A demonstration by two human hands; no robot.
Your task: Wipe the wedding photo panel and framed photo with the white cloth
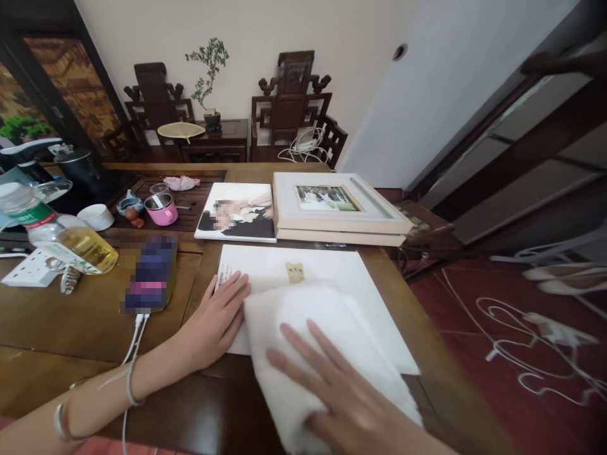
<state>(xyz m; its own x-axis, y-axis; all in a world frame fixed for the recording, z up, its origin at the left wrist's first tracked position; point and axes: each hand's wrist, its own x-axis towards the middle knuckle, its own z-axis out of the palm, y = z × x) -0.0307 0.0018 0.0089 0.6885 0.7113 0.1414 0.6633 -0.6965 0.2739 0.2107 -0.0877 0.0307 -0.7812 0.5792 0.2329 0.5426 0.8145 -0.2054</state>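
A flat white panel (379, 316) lies on the wooden table, with a small yellowish tab (294, 272) near its upper middle and printed marks at its left edge. My left hand (222, 319) rests on the panel's left side, fingers stretched out. Under my right hand (332, 379) is a folded white cloth (270, 316), which covers the lower middle of the panel. The right fingers are spread and lie flat on top of the cloth; the thumb is partly hidden in its fold.
Behind the panel are a photo print (241, 215) and stacked picture frames (341, 205). To the left lie a phone (149, 275) on a charging cable, a tilted bottle (85, 243), a power strip (33, 268) and a pink cup (161, 210). Cables (531, 341) trail over the floor.
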